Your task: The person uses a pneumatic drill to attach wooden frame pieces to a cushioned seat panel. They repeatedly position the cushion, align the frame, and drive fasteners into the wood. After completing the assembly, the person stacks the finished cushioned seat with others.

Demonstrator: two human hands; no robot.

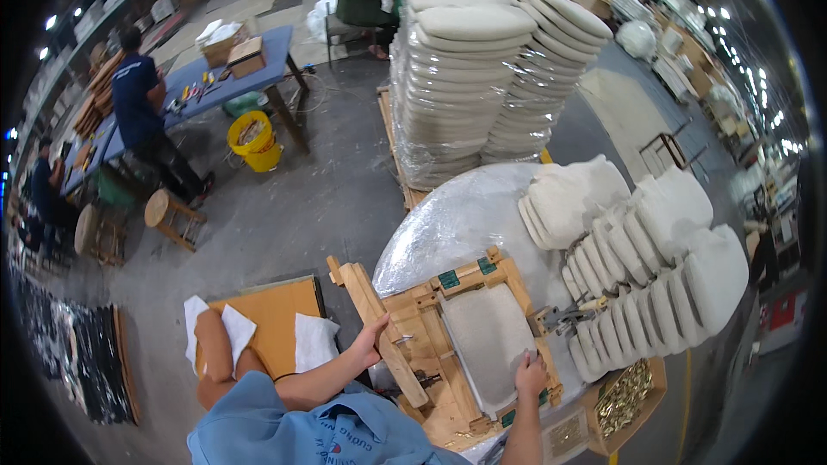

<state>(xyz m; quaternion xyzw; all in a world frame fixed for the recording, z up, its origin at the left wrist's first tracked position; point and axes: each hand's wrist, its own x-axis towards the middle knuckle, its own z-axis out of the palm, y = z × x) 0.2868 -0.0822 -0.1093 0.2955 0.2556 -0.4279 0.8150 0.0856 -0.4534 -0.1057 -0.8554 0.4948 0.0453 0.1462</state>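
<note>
Your right hand lies on the near right corner of the grey seat pad, fingers curled over its edge. The pad's long axis runs away from those fingertips, up-left inside the wooden frame. Your left hand grips the frame's left rail, thumb spread, equally near.
</note>
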